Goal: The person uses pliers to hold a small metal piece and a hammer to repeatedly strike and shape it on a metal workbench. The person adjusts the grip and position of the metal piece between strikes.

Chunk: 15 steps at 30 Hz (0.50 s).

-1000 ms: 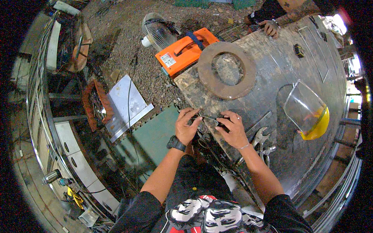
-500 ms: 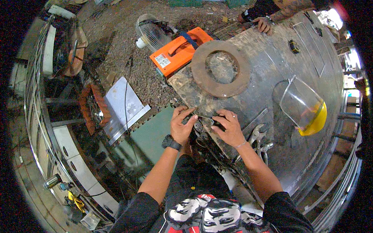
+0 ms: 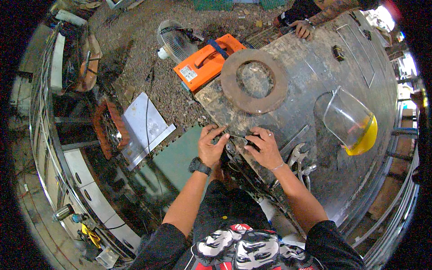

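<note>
Between my two hands stretches a short, thin metal rod (image 3: pixel 236 136), held near the table's corner edge. My left hand (image 3: pixel 211 147), with a dark watch on its wrist, pinches one end between thumb and fingers. The other end is pinched by my right hand (image 3: pixel 264 150), which has a ring on a finger. To the right of that hand, locking pliers (image 3: pixel 297 156) lie on the worktable beside a flat metal bar (image 3: pixel 294 138). The exact shape of the rod's ends is hidden by my fingertips.
A heavy rusty ring (image 3: pixel 277 96) lies on the worktable (image 3: pixel 310 103), with an orange machine (image 3: pixel 198 67) at its far left edge. At right rests a face shield (image 3: pixel 364 139) with a yellow crown. Another person's hand (image 3: pixel 303 29) touches the far edge. A fan (image 3: pixel 173 42) stands beyond.
Both hands keep their pinch on the rod and hardly move. The whole view shifts very slightly.
</note>
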Available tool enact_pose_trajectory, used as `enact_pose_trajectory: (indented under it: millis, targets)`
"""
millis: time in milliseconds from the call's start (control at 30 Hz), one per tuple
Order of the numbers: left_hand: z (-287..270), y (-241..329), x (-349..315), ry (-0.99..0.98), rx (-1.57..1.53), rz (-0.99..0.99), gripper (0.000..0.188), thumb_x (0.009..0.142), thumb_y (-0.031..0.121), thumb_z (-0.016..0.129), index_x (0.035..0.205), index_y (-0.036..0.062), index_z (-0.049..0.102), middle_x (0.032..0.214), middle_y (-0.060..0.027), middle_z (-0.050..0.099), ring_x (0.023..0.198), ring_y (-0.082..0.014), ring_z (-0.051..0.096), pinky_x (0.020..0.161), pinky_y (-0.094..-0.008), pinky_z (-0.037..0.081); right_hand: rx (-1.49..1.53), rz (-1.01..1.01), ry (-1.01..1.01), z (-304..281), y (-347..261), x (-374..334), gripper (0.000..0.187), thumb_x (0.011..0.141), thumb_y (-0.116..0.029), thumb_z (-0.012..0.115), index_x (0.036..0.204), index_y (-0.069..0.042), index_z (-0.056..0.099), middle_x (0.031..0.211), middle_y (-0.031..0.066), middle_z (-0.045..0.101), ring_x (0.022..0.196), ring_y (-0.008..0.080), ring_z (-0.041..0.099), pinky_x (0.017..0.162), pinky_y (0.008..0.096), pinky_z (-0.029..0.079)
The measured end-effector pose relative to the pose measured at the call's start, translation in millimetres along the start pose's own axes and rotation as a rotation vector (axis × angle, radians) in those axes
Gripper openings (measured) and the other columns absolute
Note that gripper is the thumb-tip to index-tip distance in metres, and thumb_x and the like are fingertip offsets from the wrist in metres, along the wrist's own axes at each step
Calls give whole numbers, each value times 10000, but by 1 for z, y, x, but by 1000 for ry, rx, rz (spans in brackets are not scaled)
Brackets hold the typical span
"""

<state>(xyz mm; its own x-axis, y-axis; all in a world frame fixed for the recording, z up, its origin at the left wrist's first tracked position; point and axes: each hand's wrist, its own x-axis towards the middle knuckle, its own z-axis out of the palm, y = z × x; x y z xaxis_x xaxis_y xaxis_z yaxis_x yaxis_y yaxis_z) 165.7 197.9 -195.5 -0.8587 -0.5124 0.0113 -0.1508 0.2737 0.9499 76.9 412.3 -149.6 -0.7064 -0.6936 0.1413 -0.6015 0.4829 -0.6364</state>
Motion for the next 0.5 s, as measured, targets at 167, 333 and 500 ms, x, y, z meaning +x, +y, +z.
enact_pose_trajectory:
  millis: [167, 333, 500]
  targets:
    - [-1, 3, -1, -11, 34, -11, 318, 840, 176, 839, 1147, 106, 789, 1178, -139, 667, 1105, -265, 641, 982, -376, 508, 3, 1, -17, -2, 0, 0, 373, 797, -205, 830, 1134, -82, 725, 1289, 123, 607, 1167, 352, 576, 1014, 473, 438]
    - [-3, 7, -1, -36, 14, -7, 361, 864, 157, 822, 1215, 104, 762, 1208, -147, 647, 1059, -267, 652, 906, -362, 540, 9, 43, -55, -1, 2, -4, 394, 802, -227, 822, 1158, -92, 722, 1337, 119, 599, 1231, 367, 556, 1055, 473, 440]
    - [-7, 6, -5, -28, -141, -114, 428, 888, 108, 787, 1307, 87, 702, 1247, -131, 642, 1078, -230, 652, 900, -331, 554, 5, 61, -51, 3, 3, -5, 400, 812, -256, 821, 1164, -95, 719, 1376, 122, 589, 1275, 368, 542, 1089, 477, 425]
